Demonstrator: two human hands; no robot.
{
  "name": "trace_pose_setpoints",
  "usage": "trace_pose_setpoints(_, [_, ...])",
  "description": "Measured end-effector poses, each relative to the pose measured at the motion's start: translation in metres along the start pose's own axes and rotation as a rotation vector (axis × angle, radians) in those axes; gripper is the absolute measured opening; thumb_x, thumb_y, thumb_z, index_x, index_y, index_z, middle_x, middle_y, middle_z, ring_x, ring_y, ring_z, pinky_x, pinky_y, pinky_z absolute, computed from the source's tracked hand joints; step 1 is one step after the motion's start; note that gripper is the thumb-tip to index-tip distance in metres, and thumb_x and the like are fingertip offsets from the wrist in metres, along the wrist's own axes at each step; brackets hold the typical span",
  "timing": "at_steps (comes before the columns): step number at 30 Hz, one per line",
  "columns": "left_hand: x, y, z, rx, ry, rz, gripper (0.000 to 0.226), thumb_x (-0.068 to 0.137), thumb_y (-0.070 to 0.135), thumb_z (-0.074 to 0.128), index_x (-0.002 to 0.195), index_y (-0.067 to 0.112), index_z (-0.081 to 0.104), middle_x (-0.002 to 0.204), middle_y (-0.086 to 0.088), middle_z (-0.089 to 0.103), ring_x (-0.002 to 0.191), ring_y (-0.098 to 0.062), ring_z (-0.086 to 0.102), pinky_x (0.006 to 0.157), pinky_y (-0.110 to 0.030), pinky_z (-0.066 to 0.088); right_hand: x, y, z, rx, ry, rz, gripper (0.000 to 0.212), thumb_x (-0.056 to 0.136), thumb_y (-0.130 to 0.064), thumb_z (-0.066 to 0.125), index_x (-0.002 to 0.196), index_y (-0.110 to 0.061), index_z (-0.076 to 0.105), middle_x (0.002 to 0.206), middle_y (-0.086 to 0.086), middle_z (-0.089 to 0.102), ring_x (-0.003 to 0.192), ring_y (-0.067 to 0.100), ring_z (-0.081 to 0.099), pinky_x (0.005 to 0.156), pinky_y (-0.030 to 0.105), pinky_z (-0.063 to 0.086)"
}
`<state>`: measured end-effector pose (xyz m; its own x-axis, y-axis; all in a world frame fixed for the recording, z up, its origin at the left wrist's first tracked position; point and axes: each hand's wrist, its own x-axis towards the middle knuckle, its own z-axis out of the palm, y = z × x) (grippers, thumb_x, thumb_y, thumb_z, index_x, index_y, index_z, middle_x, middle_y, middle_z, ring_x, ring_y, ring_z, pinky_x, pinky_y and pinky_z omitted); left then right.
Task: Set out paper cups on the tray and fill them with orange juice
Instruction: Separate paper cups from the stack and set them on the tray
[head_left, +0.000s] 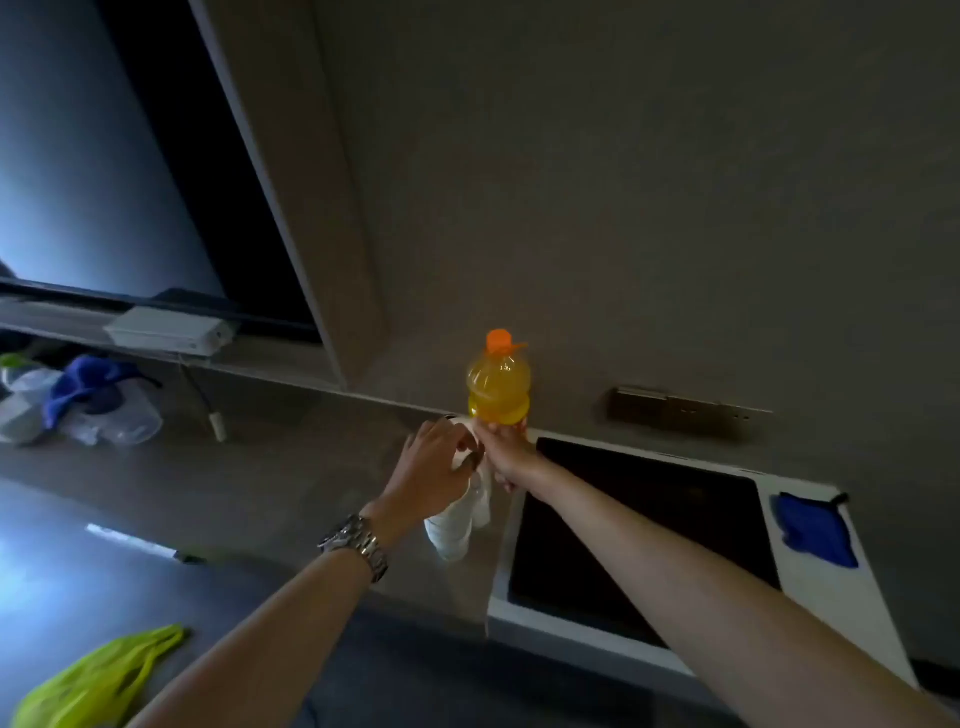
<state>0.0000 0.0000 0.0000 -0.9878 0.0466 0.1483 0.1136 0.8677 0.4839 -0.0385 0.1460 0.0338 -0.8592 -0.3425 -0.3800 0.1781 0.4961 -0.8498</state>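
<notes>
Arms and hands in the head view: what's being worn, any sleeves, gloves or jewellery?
Both forearms are bare, with no sleeves in view and no gloves. The left hand has a silver metal link-bracelet wristwatch at its wrist. The right hand and its wrist show nothing worn.

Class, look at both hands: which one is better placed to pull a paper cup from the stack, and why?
Left. The left hand already grips the top of the cup stack, while the right hand is occupied holding the capped juice bottle upright.
</notes>
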Motion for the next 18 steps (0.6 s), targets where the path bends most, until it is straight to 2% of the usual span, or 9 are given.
trace_pose_setpoints(2, [-0.007,-0.005,0.002,0.090,-0.052,-0.081,0.046,0.091,0.058,0.064,0.126,0.029,0.060,0.127,0.011,0.053,0.122,-0.015,0.043,0.105,-0.035,0.036,0.007,0.006,0.008,-0.072,0.052,0.060,0.027,0.106,-0.041,0.042,0.093,-0.018,0.050,0.070,-0.004,0.050,0.056,0.008,0.046,0.041,0.018,0.037])
trace_pose_setpoints(4, [-0.015,-0.012,0.003,0.071,-0.107,-0.131,0.076,0.080,0.071,0.070,0.140,0.028,0.051,0.138,0.008,0.048,0.129,-0.018,0.039,0.109,-0.038,0.035,0.015,0.018,0.016,-0.129,0.055,0.102,0.023,0.101,-0.043,0.050,0.093,-0.021,0.048,0.074,-0.001,0.057,0.054,0.013,0.050,0.046,0.026,0.040])
trace_pose_setpoints(6, [-0.019,-0.019,0.003,0.002,-0.131,-0.160,0.097,0.067,0.073,0.079,0.145,0.027,0.044,0.141,0.008,0.048,0.131,-0.019,0.040,0.109,-0.039,0.040,0.018,0.025,0.022,-0.167,0.049,0.125,0.022,0.097,-0.042,0.055,0.094,-0.021,0.049,0.074,0.002,0.061,0.050,0.016,0.052,0.047,0.029,0.041])
trace_pose_setpoints(9, [-0.023,-0.030,0.008,-0.109,-0.130,-0.222,0.115,0.057,0.066,0.089,0.150,0.029,0.032,0.138,0.008,0.054,0.124,-0.018,0.050,0.097,-0.040,0.051,0.015,0.025,0.025,-0.179,0.021,0.121,0.024,0.092,-0.036,0.063,0.104,-0.018,0.053,0.083,0.004,0.064,0.055,0.018,0.059,0.047,0.027,0.045])
trace_pose_setpoints(12, [-0.028,-0.042,0.019,-0.164,-0.128,-0.263,0.122,0.051,0.062,0.091,0.150,0.039,0.023,0.131,0.009,0.060,0.111,-0.019,0.062,0.086,-0.044,0.058,0.017,0.028,0.029,-0.173,0.006,0.132,0.029,0.086,-0.031,0.067,0.108,-0.017,0.053,0.089,0.003,0.063,0.064,0.020,0.063,0.049,0.027,0.048])
trace_pose_setpoints(14, [-0.031,-0.049,0.026,-0.213,-0.120,-0.276,0.118,0.051,0.057,0.093,0.147,0.039,0.026,0.128,0.010,0.061,0.108,-0.018,0.063,0.085,-0.043,0.059,0.017,0.031,0.029,-0.161,0.004,0.130,0.027,0.087,-0.028,0.065,0.109,-0.017,0.055,0.088,0.002,0.063,0.064,0.021,0.065,0.050,0.028,0.050])
trace_pose_setpoints(16, [-0.035,-0.056,0.032,-0.316,-0.115,-0.272,0.108,0.054,0.048,0.095,0.142,0.035,0.033,0.126,0.011,0.061,0.108,-0.014,0.063,0.086,-0.039,0.060,0.018,0.032,0.029,-0.142,-0.012,0.124,0.020,0.090,-0.024,0.063,0.108,-0.017,0.057,0.086,0.002,0.064,0.064,0.021,0.066,0.051,0.029,0.053])
trace_pose_setpoints(18, [-0.037,-0.063,0.039,-0.400,-0.115,-0.280,0.096,0.057,0.039,0.098,0.133,0.032,0.040,0.123,0.013,0.060,0.109,-0.008,0.062,0.084,-0.029,0.059,0.019,0.033,0.030,-0.120,-0.030,0.122,0.016,0.093,-0.021,0.062,0.108,-0.017,0.058,0.084,0.002,0.065,0.065,0.021,0.068,0.050,0.029,0.053])
